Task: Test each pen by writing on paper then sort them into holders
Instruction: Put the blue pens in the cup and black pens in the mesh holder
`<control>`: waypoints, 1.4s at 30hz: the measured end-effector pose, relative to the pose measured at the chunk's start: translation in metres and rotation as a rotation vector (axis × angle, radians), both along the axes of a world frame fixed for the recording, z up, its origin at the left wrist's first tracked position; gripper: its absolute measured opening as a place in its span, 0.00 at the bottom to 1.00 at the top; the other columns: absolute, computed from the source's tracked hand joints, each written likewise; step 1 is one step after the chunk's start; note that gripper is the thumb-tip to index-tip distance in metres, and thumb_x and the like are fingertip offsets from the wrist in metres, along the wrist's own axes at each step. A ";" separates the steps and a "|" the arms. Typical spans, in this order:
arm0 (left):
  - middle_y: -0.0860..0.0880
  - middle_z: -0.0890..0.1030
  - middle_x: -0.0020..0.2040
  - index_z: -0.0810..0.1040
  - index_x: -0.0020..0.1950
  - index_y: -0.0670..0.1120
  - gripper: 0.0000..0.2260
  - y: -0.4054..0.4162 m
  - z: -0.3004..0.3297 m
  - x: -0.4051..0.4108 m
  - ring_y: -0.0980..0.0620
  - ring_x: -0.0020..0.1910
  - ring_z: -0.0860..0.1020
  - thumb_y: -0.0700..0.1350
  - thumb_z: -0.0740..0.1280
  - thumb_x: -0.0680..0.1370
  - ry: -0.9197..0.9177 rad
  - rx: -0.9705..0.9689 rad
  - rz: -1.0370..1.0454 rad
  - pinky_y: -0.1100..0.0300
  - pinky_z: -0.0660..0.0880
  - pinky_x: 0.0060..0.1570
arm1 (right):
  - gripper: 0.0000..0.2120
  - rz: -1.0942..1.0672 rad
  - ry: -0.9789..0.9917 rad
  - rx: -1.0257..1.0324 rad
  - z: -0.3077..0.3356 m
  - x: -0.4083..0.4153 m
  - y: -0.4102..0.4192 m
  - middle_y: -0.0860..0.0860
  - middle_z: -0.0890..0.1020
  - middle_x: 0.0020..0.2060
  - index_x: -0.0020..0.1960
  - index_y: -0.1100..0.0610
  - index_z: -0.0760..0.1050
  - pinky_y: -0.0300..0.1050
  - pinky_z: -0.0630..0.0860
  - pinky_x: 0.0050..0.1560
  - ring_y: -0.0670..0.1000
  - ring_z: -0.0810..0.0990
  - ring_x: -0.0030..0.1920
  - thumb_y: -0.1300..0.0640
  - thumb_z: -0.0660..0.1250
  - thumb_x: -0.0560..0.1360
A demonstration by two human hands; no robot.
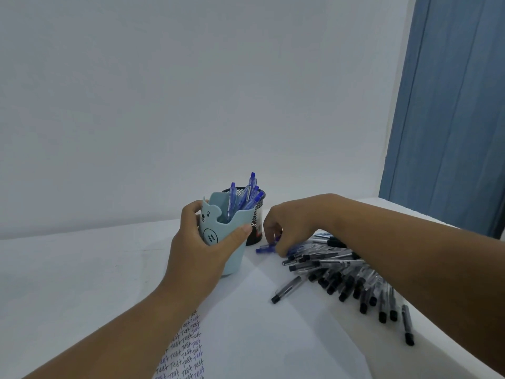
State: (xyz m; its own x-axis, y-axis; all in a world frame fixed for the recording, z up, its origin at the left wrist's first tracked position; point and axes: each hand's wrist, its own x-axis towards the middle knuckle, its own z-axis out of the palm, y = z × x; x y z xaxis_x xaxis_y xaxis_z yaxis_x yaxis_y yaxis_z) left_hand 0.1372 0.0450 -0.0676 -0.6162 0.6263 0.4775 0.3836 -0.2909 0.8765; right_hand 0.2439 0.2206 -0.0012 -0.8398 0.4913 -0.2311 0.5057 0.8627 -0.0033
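Gripping pale blue bear-faced plastic holder (232,242) on white counter (68,269): left hand (196,250) | right hand (289,228) pinching blue pen (266,248) at holder's 3 o'clock | black-capped clear pens (341,277) heaped at 4 o'clock | black mesh holder (257,212) with blue pens behind

Matt plastic holder (232,242), black wire-mesh holder (258,214), clear glossy plastic pens (341,274).

The paper (188,351) bears the handwritten word "Test" repeated in rows; nothing else is legible.

Both forearms are bare up to the frame's edge, no sleeve showing. The left hand (199,250) and right hand (289,228) wear nothing visible.
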 end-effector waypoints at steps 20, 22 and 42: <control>0.60 0.80 0.52 0.67 0.55 0.66 0.28 0.000 0.001 -0.002 0.67 0.45 0.80 0.61 0.76 0.60 -0.014 -0.012 0.019 0.69 0.76 0.37 | 0.15 0.160 0.243 0.010 -0.017 0.007 0.002 0.44 0.74 0.37 0.40 0.44 0.70 0.42 0.68 0.38 0.43 0.71 0.36 0.62 0.66 0.77; 0.61 0.80 0.52 0.67 0.56 0.66 0.29 0.001 0.001 -0.001 0.67 0.45 0.80 0.61 0.76 0.60 -0.012 -0.009 0.025 0.69 0.75 0.39 | 0.19 0.150 0.363 -0.016 -0.022 0.006 0.004 0.43 0.72 0.35 0.36 0.43 0.66 0.43 0.69 0.39 0.43 0.70 0.35 0.62 0.66 0.78; 0.62 0.79 0.53 0.67 0.61 0.62 0.32 0.000 0.002 0.001 0.69 0.44 0.79 0.61 0.75 0.61 -0.031 0.004 0.044 0.70 0.76 0.35 | 0.08 -0.019 1.521 -0.747 0.010 0.024 0.006 0.56 0.81 0.40 0.52 0.59 0.77 0.53 0.81 0.52 0.56 0.82 0.40 0.71 0.63 0.80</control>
